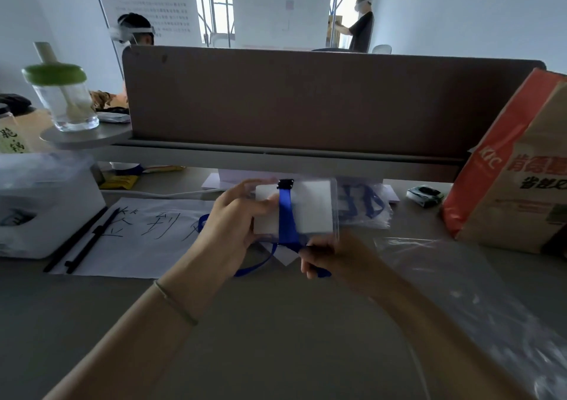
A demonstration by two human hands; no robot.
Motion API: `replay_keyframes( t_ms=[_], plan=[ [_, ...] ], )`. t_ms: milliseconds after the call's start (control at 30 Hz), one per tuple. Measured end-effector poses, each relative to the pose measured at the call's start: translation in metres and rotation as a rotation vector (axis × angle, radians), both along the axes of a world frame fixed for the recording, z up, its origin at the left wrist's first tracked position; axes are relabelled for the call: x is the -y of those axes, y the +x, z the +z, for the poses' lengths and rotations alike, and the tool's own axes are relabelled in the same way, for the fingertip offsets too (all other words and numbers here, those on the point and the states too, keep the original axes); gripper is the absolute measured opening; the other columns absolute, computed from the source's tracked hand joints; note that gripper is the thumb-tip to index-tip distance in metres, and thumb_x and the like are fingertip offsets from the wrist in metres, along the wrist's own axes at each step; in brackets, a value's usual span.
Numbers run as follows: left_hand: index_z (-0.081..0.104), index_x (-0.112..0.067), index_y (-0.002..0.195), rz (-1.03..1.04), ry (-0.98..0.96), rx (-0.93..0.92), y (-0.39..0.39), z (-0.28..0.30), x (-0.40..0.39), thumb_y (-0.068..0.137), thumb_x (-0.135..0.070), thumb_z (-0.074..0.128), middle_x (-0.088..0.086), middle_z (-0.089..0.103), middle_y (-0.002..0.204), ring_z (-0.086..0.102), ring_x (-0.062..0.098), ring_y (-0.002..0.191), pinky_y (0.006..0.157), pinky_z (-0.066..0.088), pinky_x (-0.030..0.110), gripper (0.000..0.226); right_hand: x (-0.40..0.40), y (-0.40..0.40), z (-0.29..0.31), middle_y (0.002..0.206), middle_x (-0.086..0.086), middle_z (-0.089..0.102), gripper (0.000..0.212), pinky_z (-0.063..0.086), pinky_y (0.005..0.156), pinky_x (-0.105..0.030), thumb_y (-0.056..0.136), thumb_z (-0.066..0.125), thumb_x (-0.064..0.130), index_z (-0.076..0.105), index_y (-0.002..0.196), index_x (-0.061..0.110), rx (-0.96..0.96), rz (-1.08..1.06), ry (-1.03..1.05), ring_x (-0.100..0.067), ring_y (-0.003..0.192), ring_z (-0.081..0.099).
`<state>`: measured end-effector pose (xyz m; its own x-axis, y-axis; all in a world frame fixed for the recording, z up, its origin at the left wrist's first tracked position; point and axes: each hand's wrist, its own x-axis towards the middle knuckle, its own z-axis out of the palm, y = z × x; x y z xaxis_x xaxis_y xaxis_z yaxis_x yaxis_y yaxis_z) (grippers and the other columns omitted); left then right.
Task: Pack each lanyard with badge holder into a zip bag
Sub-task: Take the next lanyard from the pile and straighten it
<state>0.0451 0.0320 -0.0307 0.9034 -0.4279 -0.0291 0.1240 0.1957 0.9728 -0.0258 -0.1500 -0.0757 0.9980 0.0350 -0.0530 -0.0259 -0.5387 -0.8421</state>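
At the centre of the frame a badge holder (302,207) is held upright above the desk (276,323), gripped along its left edge by the curled fingers of the left hand (233,230). Its blue lanyard (287,218) is seen running down the front into the right hand (331,255), whose fingers are closed around the strap. Clear zip bags (454,280) are spread at lower right, beside a paper bag (515,166).
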Motion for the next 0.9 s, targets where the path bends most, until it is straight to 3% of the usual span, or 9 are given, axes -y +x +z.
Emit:
replay_keyframes(
  t_ms=[133, 267, 333, 433, 533, 600, 667, 767, 900],
  plan=[
    [0.065, -0.011, 0.109, -0.311, 0.199, 0.048, 0.008, 0.005, -0.013, 0.09, -0.001, 0.057, 0.008, 0.071, 0.096, 0.067, 0.024, 0.087, 0.065, 0.056, 0.033, 0.023, 0.013, 0.004, 0.0, 0.081, -0.009, 0.073, 0.015, 0.055, 0.08, -0.045, 0.088, 0.062, 0.023, 0.069, 0.075, 0.02, 0.032, -0.069, -0.118, -0.023, 0.076, 0.064],
    [0.069, -0.02, 0.109, -0.49, 0.412, 0.14, 0.015, 0.005, -0.022, 0.087, -0.007, 0.067, 0.015, 0.069, 0.11, 0.067, 0.03, 0.092, 0.069, 0.055, 0.036, 0.026, 0.02, -0.001, 0.011, 0.064, 0.001, 0.065, 0.034, 0.043, 0.061, -0.022, 0.098, 0.058, 0.018, 0.07, 0.068, 0.028, 0.021, 0.047, -0.197, -0.009, 0.06, 0.057],
    [0.071, -0.028, 0.102, -0.519, 0.538, 0.218, 0.016, 0.004, -0.024, 0.085, -0.015, 0.073, 0.019, 0.065, 0.115, 0.066, 0.033, 0.092, 0.071, 0.053, 0.044, 0.021, 0.021, -0.006, 0.017, 0.061, 0.004, 0.06, 0.033, 0.037, 0.058, -0.02, 0.1, 0.058, 0.024, 0.065, 0.068, 0.022, 0.028, 0.072, -0.175, -0.005, 0.055, 0.051],
    [0.068, -0.032, 0.104, -0.551, 0.719, 0.298, 0.012, 0.003, -0.021, 0.089, -0.018, 0.071, 0.004, 0.067, 0.113, 0.068, 0.026, 0.099, 0.081, 0.059, 0.046, 0.021, 0.023, -0.008, 0.022, 0.059, 0.003, 0.054, 0.034, 0.032, 0.053, -0.02, 0.1, 0.058, 0.026, 0.062, 0.067, 0.019, 0.043, 0.072, -0.217, -0.006, 0.052, 0.045],
    [0.063, -0.034, 0.108, -0.516, 0.887, 0.412, 0.012, 0.0, -0.017, 0.09, -0.023, 0.068, -0.005, 0.066, 0.107, 0.068, 0.02, 0.096, 0.082, 0.061, 0.041, 0.021, 0.023, -0.01, 0.028, 0.061, -0.003, 0.048, 0.033, 0.03, 0.055, -0.027, 0.098, 0.059, 0.026, 0.064, 0.073, 0.006, 0.039, 0.063, -0.25, -0.012, 0.055, 0.04],
    [0.061, -0.034, 0.108, -0.481, 0.954, 0.467, 0.011, -0.002, -0.016, 0.09, -0.024, 0.068, -0.002, 0.069, 0.104, 0.07, 0.023, 0.093, 0.08, 0.06, 0.046, 0.022, 0.021, -0.012, 0.032, 0.059, 0.0, 0.047, 0.031, 0.029, 0.054, -0.027, 0.098, 0.06, 0.025, 0.066, 0.072, 0.008, 0.037, 0.058, -0.279, -0.01, 0.054, 0.039],
    [0.061, -0.031, 0.107, -0.449, 0.991, 0.571, 0.01, -0.003, -0.014, 0.09, -0.023, 0.068, -0.003, 0.071, 0.102, 0.069, 0.018, 0.091, 0.078, 0.06, 0.04, 0.021, 0.017, -0.015, 0.035, 0.06, 0.003, 0.053, 0.03, 0.033, 0.057, -0.03, 0.098, 0.059, 0.027, 0.068, 0.071, 0.017, 0.029, 0.065, -0.286, -0.011, 0.056, 0.044],
    [0.061, -0.028, 0.102, -0.306, 1.029, 0.73, 0.005, -0.006, -0.011, 0.09, -0.021, 0.065, -0.009, 0.068, 0.093, 0.066, 0.008, 0.082, 0.064, 0.053, 0.022, 0.015, 0.007, -0.018, 0.039, 0.063, 0.001, 0.056, 0.032, 0.036, 0.06, -0.032, 0.099, 0.056, 0.03, 0.066, 0.072, 0.016, 0.018, 0.074, -0.261, -0.011, 0.059, 0.048],
    [0.059, -0.026, 0.108, -0.09, 1.019, 0.852, 0.008, -0.015, -0.008, 0.088, -0.016, 0.059, -0.01, 0.067, 0.09, 0.065, 0.007, 0.073, 0.053, 0.054, 0.022, 0.022, -0.006, -0.023, 0.043, 0.063, -0.005, 0.047, 0.037, 0.033, 0.058, -0.038, 0.102, 0.05, 0.034, 0.06, 0.073, 0.016, 0.043, 0.091, -0.228, -0.019, 0.057, 0.041]
  ],
)
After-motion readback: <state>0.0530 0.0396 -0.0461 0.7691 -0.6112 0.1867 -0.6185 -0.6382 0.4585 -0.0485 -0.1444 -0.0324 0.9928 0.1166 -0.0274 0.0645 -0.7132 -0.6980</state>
